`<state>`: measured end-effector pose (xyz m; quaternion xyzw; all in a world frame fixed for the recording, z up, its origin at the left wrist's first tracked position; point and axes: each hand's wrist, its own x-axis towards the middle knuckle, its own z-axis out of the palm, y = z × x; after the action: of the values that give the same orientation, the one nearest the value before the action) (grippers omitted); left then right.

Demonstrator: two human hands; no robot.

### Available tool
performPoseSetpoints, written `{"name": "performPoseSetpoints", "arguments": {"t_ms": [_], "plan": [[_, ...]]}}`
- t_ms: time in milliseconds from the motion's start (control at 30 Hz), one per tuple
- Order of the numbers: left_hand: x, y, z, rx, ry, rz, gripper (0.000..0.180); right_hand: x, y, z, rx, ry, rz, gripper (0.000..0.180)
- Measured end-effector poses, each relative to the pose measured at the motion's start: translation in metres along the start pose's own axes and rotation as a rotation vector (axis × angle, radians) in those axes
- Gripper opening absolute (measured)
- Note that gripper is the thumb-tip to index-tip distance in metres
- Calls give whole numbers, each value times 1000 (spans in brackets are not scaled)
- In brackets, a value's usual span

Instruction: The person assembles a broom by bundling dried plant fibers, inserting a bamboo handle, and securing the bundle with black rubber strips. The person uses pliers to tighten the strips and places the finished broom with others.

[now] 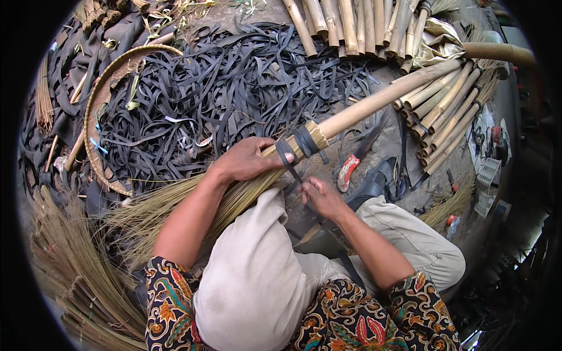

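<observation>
A broom of thin yellow-green stalks [225, 202] with a bamboo handle [386, 95] lies slantwise across my raised knee, its bristles fanning to the lower left. My left hand [249, 161] wraps round the stalk bundle just below the binding, thumb against the dark strip. Black rubber strip [303, 142] circles the bundle near the handle in separate bands. From the lower band a length of the strip runs down to my right hand [322, 196], whose fingers are closed on it. The strip's tail hangs partly hidden below that hand.
A heap of black rubber strips [222, 88] spreads at the far left, around a round woven tray [96, 111]. Bamboo poles [363, 26] and finished-looking handles [445, 111] lie at the far right. A red-handled knife [350, 171] rests on the ground; loose stalks [76, 263] lie near left.
</observation>
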<state>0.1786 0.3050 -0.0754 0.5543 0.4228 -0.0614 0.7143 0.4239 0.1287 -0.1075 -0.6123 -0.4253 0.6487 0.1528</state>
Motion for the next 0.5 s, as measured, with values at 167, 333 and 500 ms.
{"name": "performPoseSetpoints", "arguments": {"t_ms": [167, 333, 500], "plan": [[-2, 1, -3, -181, -291, 16, 72, 75, 2, -15, -579, 67, -402, 31], [7, -6, -1, -470, -186, -77, 56, 89, -34, -21, -516, 147, -282, 30], [15, -10, 18, 320, 296, -175, 67, 69, -90, -53, -763, -106, -49, 28]]}}
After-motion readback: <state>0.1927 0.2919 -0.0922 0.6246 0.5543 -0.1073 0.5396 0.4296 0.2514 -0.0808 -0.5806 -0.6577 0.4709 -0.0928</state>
